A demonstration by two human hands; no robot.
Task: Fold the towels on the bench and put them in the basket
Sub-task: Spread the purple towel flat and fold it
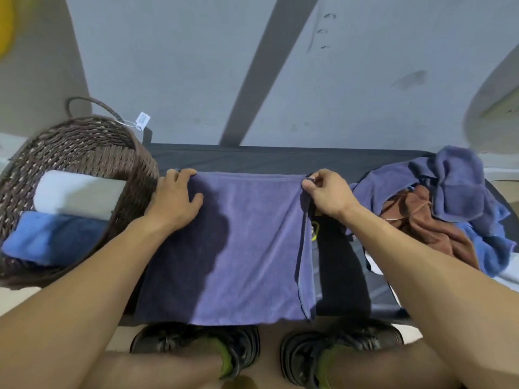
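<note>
A purple towel [247, 248] lies spread flat across the black bench [252, 160], its near edge hanging over the front. My left hand [174, 197] grips its far left corner, fingers curled over the edge. My right hand [327, 193] pinches the far right corner, and the right edge is lifted into a fold. A brown wicker basket [84, 147] stands at the left end, holding a rolled white towel [78, 193] and a folded blue towel [56, 237].
A heap of unfolded towels sits at the bench's right end: purple [455, 186], brown [427, 220] and blue [488, 248]. A grey wall rises behind the bench. My shoes [196, 346] stand on the floor below the bench front.
</note>
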